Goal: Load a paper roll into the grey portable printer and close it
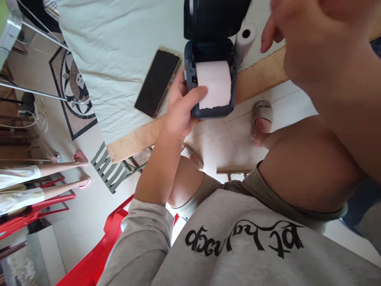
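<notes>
My left hand [184, 99] grips a small dark portable receipt printer [210, 113] from its left side. Its black lid [214, 20] is flipped up, and a white paper roll [214, 83] with a torn edge lies in the compartment. My thumb presses on that roll's left edge. Just right of the printer, a second white paper roll [245, 43] with a dark core stands on the table. Raised at the upper right is my right hand [300, 35], close to the camera, its loosely bent fingers apart and nothing visible in them; the top of it is cut off.
A smartphone [157, 83] with a dark screen lies left of the printer on the pale tablecloth [119, 51]. The table's wooden edge [137, 137] runs below. A green slatted stool [110, 169], a red chair [101, 242] and another person's legs [62, 174] are at the left.
</notes>
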A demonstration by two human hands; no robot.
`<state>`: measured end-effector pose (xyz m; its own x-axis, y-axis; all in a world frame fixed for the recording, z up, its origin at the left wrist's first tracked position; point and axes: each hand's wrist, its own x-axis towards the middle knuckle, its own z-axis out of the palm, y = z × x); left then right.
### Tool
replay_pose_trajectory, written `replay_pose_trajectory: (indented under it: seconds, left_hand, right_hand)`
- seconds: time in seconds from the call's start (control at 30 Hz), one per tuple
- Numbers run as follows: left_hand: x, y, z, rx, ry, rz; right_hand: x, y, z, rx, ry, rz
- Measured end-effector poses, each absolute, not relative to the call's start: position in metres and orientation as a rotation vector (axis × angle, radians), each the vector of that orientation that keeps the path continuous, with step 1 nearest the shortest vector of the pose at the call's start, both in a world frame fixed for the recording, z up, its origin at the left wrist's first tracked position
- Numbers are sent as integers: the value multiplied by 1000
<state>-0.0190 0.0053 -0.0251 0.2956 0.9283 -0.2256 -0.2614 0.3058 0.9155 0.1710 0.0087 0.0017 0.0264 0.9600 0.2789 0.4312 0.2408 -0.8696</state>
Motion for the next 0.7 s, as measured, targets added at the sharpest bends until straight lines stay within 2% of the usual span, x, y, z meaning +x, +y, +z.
replay_pose_trajectory:
  seconds: [0.47,0.7]
  left_hand:
    - [-11,-3,-9,876,903,974]
    - [-12,-2,-15,891,943,1008]
  right_hand:
    - [167,5,4,-1463,-2066,670]
    - [172,12,4,-1595,-1863,524]
